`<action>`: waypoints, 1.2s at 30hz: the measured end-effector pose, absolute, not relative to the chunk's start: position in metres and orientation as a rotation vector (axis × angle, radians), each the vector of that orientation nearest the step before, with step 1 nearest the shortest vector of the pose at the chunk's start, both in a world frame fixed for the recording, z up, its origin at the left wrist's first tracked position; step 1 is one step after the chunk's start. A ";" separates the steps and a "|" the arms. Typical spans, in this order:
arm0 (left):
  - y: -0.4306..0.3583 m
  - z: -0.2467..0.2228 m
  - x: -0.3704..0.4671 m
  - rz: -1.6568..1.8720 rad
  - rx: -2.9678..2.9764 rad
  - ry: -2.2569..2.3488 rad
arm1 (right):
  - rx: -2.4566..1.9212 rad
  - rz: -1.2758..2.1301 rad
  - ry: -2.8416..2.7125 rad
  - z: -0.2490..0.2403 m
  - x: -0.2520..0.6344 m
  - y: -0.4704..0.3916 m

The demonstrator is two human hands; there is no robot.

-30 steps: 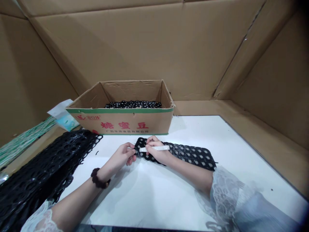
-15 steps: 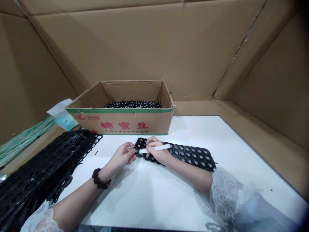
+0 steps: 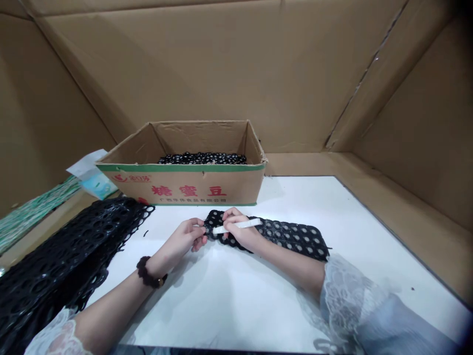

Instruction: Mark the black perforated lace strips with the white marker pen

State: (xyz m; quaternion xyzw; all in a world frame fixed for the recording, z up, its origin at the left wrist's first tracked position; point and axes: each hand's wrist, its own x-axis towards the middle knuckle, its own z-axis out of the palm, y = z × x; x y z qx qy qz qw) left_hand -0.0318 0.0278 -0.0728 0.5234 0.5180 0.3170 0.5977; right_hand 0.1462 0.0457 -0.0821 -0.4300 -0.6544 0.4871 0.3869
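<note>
A black strip with rows of pale round spots (image 3: 291,236) lies across the white table. My left hand (image 3: 190,234) pinches the strip's left end between thumb and finger. My right hand (image 3: 238,229) rests over the strip near that end, its fingers closed round a slim white tool (image 3: 242,224). The tool's left tip points toward my left fingertips, at the strip's left end. Part of the strip is hidden beneath my right hand and forearm.
A cardboard box (image 3: 185,185) holding similar black pieces (image 3: 203,159) stands behind my hands. Black openwork material (image 3: 66,251) is heaped at left, beside green and white strands (image 3: 37,212) and a pale packet (image 3: 96,180). Cardboard walls (image 3: 221,74) rise around the table (image 3: 207,305).
My left hand has shifted very slightly left. My right hand and the white tool are almost unmoved, and the box appears slightly farther left in the view.
</note>
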 end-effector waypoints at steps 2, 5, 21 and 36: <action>0.026 -0.075 -0.030 0.765 1.257 1.251 | -1.113 1.222 -1.694 -0.084 0.144 0.045; 0.021 -0.079 -0.029 0.814 1.362 1.338 | -1.144 1.123 -1.729 -0.090 0.137 0.044; 0.029 -0.076 -0.035 0.835 1.207 1.240 | -1.113 1.182 -1.600 -0.090 0.135 0.044; 0.007 -0.077 -0.022 0.936 1.559 1.485 | -1.121 0.889 -1.780 -0.096 0.121 0.035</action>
